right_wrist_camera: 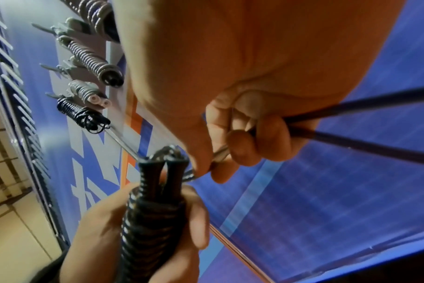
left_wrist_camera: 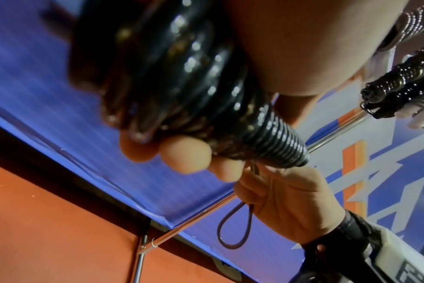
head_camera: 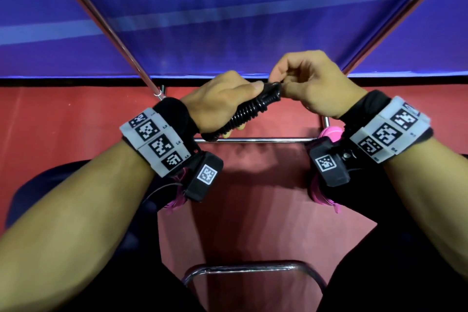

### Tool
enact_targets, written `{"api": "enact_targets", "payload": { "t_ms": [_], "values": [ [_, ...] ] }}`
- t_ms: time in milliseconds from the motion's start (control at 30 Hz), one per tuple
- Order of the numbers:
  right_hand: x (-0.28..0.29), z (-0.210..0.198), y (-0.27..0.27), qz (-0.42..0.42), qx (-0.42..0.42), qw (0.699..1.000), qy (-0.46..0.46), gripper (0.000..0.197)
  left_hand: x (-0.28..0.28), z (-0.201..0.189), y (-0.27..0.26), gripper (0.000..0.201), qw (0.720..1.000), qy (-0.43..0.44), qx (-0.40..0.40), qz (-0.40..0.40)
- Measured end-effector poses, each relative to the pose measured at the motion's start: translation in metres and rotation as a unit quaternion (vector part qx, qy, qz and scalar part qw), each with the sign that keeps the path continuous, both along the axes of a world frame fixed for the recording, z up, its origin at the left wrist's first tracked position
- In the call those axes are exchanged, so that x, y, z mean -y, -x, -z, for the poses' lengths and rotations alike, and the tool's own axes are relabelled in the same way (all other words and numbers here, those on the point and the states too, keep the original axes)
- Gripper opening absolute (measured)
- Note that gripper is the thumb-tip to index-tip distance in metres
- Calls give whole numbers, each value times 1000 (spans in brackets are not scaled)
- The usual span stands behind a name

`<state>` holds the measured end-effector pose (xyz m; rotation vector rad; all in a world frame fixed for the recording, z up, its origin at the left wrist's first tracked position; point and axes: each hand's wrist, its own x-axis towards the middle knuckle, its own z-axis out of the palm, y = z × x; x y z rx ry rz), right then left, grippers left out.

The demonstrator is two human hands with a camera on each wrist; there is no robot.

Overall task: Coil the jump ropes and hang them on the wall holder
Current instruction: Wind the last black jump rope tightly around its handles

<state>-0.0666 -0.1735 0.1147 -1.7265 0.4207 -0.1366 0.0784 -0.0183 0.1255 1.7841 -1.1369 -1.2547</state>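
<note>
My left grip (head_camera: 222, 99) is wrapped tight round the black jump rope (head_camera: 249, 111), which is wound in one bundle over its two handles at centre. My right grip (head_camera: 311, 83), at 2 o'clock of it, pinches the rope's thin cord at the handle tips, and a loop (left_wrist_camera: 235, 226) dangles below. The wristband (head_camera: 157, 139) carries coded squares and no words I can read. In the right wrist view, four coiled ropes (right_wrist_camera: 95, 59) hang on the wall holder (right_wrist_camera: 61, 66) at 10 o'clock. Red floor (head_camera: 253, 185) lies open at 6 o'clock.

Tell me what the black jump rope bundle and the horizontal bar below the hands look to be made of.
The black jump rope bundle looks like plastic or vinyl-coated cord, glossy: sharp highlights on every wrap. The horizontal bar looks like metal tube, chromed or polished: bright mirror-like sheen.
</note>
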Motion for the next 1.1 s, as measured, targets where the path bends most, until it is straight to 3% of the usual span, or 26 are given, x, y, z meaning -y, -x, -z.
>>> {"api": "enact_targets", "payload": {
  "t_ms": [100, 267, 367, 433, 567, 667, 867, 1033, 1100],
  "values": [
    [5, -1, 4, -19, -22, 999, 27, 27, 0, -2, 3, 58, 999, 13, 34, 6],
    [-8, 4, -1, 47, -34, 998, 8, 13, 5, -3, 5, 47, 994, 65, 62, -66],
    [-22, 11, -8, 90, -69, 991, 77, 13, 12, 3, 8, 42, 982, 58, 131, -122],
    [-27, 7, -11, 110, -64, 992, 17, 9, 15, 5, 8, 39, 971, 58, 191, -131],
    [-23, -3, -13, 135, -40, 990, -32, 48, 18, 5, 9, 33, 955, 92, 257, -112],
    [-21, -1, -13, 133, -37, 989, -61, 47, 19, 6, 11, 32, 948, 94, 282, -117],
    [-22, 3, -11, 121, -54, 979, -156, 20, 16, 6, 12, 32, 943, 74, 302, -120],
    [-24, 4, -12, 117, -60, 979, -153, 21, 14, 6, 13, 39, 958, 77, 261, -94],
    [-28, 5, -11, 120, -60, 983, -125, 30, 14, 8, 10, 41, 957, 82, 263, -87]
  ]
}}
